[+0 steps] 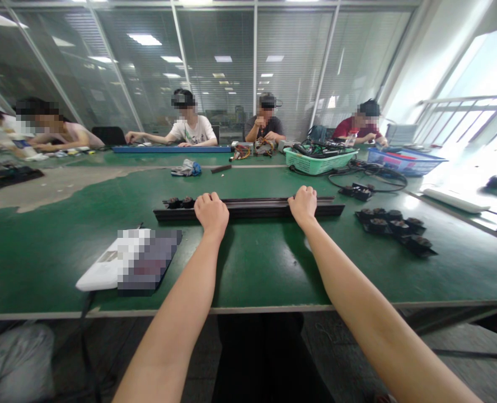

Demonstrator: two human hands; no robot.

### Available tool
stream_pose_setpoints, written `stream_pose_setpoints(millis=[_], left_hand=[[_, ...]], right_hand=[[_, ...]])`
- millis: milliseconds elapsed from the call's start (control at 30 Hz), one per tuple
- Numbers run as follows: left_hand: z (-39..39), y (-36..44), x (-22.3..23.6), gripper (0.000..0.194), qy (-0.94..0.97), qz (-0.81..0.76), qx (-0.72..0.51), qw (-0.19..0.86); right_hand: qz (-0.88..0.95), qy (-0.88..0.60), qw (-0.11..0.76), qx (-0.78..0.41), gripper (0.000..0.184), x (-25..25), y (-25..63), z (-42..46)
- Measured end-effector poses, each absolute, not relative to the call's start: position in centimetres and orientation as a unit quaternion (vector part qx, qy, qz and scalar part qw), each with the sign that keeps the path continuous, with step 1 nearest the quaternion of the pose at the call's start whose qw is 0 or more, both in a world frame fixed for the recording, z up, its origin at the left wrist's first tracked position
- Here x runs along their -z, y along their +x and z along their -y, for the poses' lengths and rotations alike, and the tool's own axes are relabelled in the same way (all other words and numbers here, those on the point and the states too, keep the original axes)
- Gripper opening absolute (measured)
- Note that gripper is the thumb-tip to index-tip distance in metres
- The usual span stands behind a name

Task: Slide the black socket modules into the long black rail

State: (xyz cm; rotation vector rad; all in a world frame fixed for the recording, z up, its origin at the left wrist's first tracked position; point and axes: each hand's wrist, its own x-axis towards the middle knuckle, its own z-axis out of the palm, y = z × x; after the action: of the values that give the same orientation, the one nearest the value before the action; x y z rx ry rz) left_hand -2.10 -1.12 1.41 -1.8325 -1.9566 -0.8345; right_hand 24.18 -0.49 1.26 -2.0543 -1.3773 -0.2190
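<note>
Around the long black rail (259,210), both hands are closed: the left hand (211,212) curls its fingers over it left of the middle, the right hand (304,204) does the same nearer the right end, and the thumbs are hard to see. One rail seems to lie crosswise on the green table (252,263), though it could be two side by side; two round dark parts (179,202) sit at its left end, just beside the left hand. Near the rail on the right lie about seven more dark pieces (398,225) in a cluster, with a small group (356,191) behind them. To the left are one white case (101,267) and one dark slab (164,263), touching. Farther back come one cloth (186,168), one short strip (221,168), two baskets, green (319,162) and blue (406,162), loose cables (383,178), one blue bar (173,149) and five people.
</note>
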Motion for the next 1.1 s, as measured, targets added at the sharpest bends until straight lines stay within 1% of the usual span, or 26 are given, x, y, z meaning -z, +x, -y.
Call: stream_pose_setpoints(millis=[467,700,900,1100], left_hand=[[1.24,-2.02,-1.6,0.035,-0.643,0.69,0.287,0.165],[0.99,-2.13,-1.33,0.035,-0.642,0.688,0.295,0.167],[1.08,-2.11,-1.4,0.035,-0.643,0.688,0.296,0.157],[1.02,-2.13,-1.38,0.034,-0.642,0.689,0.292,0.168]], right_hand=[[0.519,-0.791,0.31,0.088,0.03,-1.4,24.55,0.7],[0.51,-0.788,0.331,0.095,0.03,-1.09,24.55,0.44],[0.509,-0.794,0.319,0.087,0.03,-1.25,24.55,0.63],[0.51,-0.79,0.329,0.086,0.03,-1.35,24.58,0.77]])
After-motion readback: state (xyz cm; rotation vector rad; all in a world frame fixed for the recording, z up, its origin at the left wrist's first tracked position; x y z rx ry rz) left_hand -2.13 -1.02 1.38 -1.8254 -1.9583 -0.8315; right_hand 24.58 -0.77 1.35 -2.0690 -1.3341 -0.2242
